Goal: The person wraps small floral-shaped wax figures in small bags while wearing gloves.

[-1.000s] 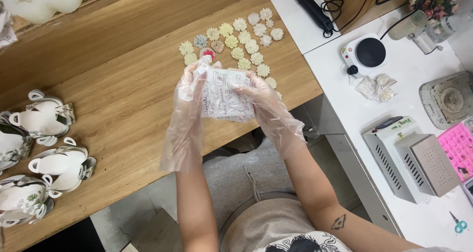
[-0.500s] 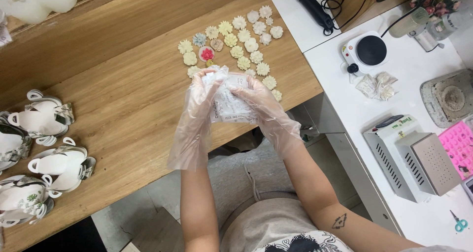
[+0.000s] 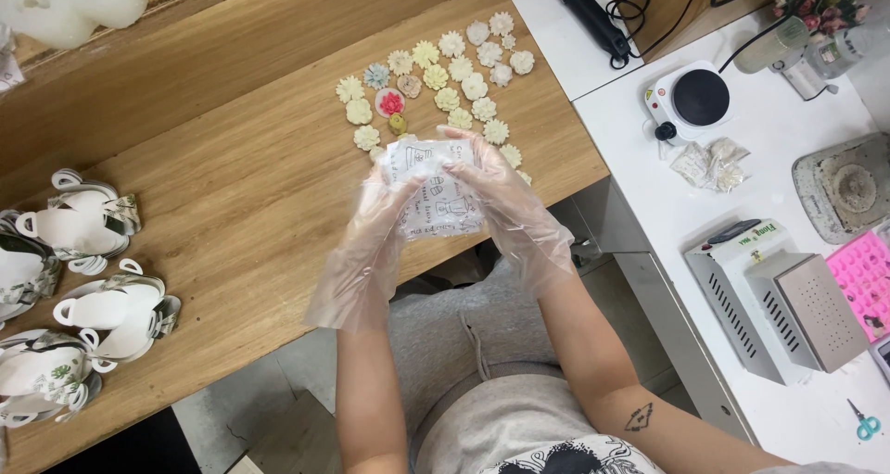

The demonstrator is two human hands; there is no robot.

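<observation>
Your left hand (image 3: 371,238) and right hand (image 3: 505,205) wear clear, see-through plastic gloves. The bag (image 3: 436,191) you hold is white with small grey printed drawings. The flowers (image 3: 445,71) on the table (image 3: 232,168) are mostly cream and pale yellow; one is pale blue, one red on a pink base. The table is light brown wood with visible grain. The cups (image 3: 79,224) at your left are white with grey-green leaf-patterned trim. The hotplate (image 3: 691,99) is white with a black disc. The mould (image 3: 862,270) is bright pink. The scissors (image 3: 867,425) have turquoise handles.
</observation>
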